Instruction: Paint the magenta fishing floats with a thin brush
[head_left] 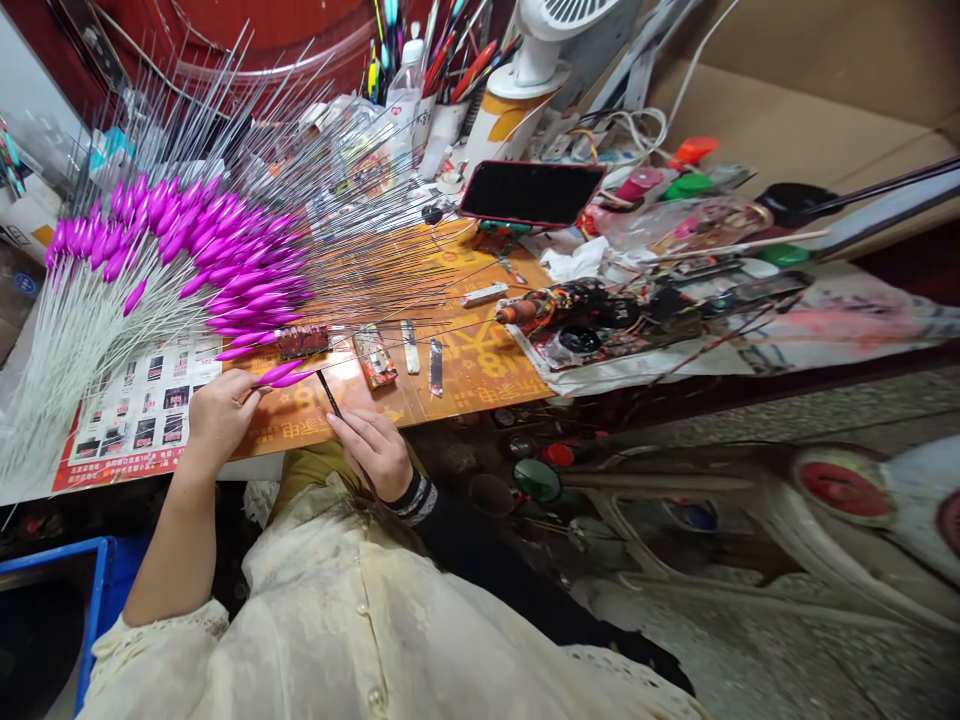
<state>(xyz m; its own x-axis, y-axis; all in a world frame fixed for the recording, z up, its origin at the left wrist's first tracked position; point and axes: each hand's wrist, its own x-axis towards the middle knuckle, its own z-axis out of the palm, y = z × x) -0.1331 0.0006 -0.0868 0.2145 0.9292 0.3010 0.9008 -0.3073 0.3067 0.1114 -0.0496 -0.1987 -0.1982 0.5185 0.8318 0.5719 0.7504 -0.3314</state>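
Note:
My left hand (219, 412) pinches the end of a magenta float (283, 374) near the table's front edge. In my right hand (373, 450) is a thin dark brush (328, 393), its tip pointing up and left, close to the float's right end. Many magenta floats (247, 270) with long thin stems lie in a fanned pile across the left of the table. Just beyond the held float sits a dark red block (304, 341), and a paint-stained box (374, 357) is to its right.
A phone (532, 192) leans at the back, below a white fan (536, 40). Stained tools (585, 310) lie on a cloth at the right. Brushes stand in cups behind a plastic bottle (406, 85). A blue crate (105, 590) is at lower left.

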